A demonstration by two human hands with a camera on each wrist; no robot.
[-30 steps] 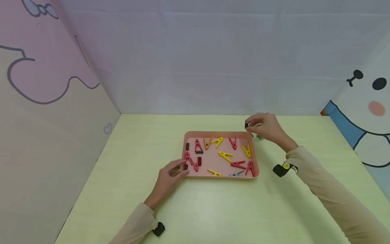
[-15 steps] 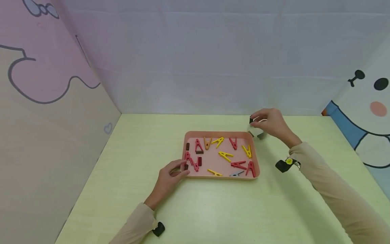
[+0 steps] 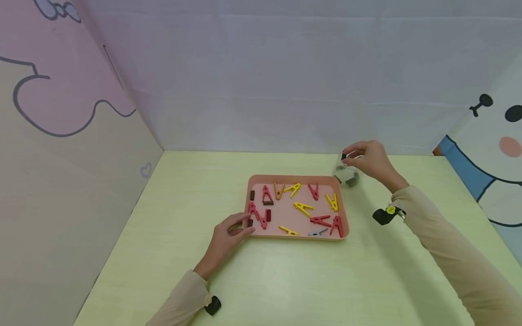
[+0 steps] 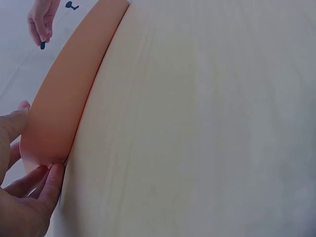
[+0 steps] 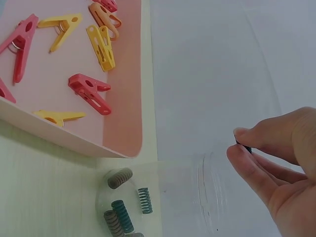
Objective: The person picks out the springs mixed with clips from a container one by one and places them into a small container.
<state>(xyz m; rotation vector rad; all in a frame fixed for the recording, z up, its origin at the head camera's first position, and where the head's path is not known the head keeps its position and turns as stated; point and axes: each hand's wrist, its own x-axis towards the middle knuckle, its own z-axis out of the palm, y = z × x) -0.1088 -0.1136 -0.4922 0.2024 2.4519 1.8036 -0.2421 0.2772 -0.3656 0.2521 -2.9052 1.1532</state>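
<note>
Head view: a shallow pink rectangular tray with rounded corners (image 3: 287, 218) sits just right of centre on a pale yellow-green tabletop (image 3: 285, 280). Left hand (image 3: 226, 233) is at the tray's lower-left corner, thumb and fingers pinching it there. Right hand (image 3: 369, 160), right of the upper middle of the frame, pinches a small dark piece (image 5: 244, 147) between thumb and fingertip; most of it is hidden. Held at the mouth of a clear see-through jar (image 3: 337, 170); right wrist view puts it just past the rim, not touching. Jar stands just beside the tray's upper-right corner; contact between them cannot be told. Inside it, lower left of the right wrist view: ribbed coil springs, brown-grey (image 5: 120, 178) and dark teal. In the tray: pink-red plastic clips (image 5: 89, 93), yellow plastic clips (image 5: 102, 49), an orange one, a light blue one by the near rim; dark brown coil springs (image 3: 268, 215) toward the left rim. Edges: jar is near the table's far edge, at the foot of a pale grey wall (image 3: 261, 81). Broad tabletop runs left of the tray and down to the frame's bottom; room between tray and jar is narrow.
</note>
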